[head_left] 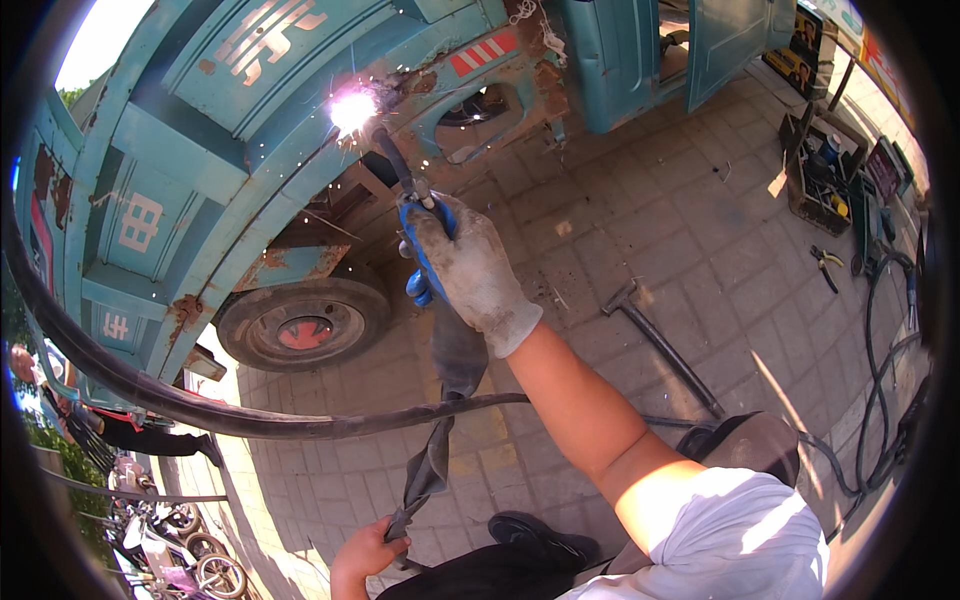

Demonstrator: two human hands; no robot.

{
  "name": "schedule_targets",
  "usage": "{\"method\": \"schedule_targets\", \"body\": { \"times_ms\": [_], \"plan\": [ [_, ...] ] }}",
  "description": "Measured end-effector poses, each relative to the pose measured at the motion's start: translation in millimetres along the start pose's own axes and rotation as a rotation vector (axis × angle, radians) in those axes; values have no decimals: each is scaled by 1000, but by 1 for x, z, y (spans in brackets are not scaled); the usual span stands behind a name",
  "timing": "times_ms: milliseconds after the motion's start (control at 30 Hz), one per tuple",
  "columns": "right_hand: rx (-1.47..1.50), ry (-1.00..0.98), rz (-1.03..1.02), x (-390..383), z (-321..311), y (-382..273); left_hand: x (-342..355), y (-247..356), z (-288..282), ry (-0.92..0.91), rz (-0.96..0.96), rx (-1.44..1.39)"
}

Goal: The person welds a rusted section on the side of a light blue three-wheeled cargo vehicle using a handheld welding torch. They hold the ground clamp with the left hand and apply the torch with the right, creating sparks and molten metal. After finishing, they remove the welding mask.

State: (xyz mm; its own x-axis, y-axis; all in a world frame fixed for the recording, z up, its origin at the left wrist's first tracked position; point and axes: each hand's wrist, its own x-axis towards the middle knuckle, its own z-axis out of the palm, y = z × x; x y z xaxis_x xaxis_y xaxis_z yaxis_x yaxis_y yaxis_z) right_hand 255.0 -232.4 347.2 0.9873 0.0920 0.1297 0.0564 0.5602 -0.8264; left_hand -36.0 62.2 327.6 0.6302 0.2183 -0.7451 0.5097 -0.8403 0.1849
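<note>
My right hand (465, 255), in a grey and blue work glove, is closed around a welding torch (393, 160). The torch's tip meets the blue truck body (290, 190) at a glaring arc (354, 108), with sparks scattering around it. That glare hides the exact spot being touched. A dark, twisted fabric sleeve (462, 360) hangs down from below the glove. Bare and low in the picture, my left hand (368, 552) grips the lower end of this sleeve, thumb pressed on it.
A thick black hose (250, 420) sweeps across in front. On the paving lie a hammer (665, 345) and pliers (826, 268), near a toolbox (815, 180) and looping cables (868, 400). A truck wheel (305, 325) sits under the body. At left are another person (150, 437) and motorcycles (170, 545).
</note>
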Motion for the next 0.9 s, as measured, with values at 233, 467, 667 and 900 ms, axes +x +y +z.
{"method": "schedule_targets", "body": {
  "times_ms": [233,467,667,900],
  "plan": [
    [81,58,6,-7,0,-1,0,2,-1,-7,-31,28],
    [16,47,-6,-6,-1,-2,3,-3,1,-9,-25,0],
    [-4,20,14,-5,-1,-2,0,-1,0,-1,-12,22],
    [15,12,-14,-4,0,-2,1,-3,1,0,-16,19]
  ]
}}
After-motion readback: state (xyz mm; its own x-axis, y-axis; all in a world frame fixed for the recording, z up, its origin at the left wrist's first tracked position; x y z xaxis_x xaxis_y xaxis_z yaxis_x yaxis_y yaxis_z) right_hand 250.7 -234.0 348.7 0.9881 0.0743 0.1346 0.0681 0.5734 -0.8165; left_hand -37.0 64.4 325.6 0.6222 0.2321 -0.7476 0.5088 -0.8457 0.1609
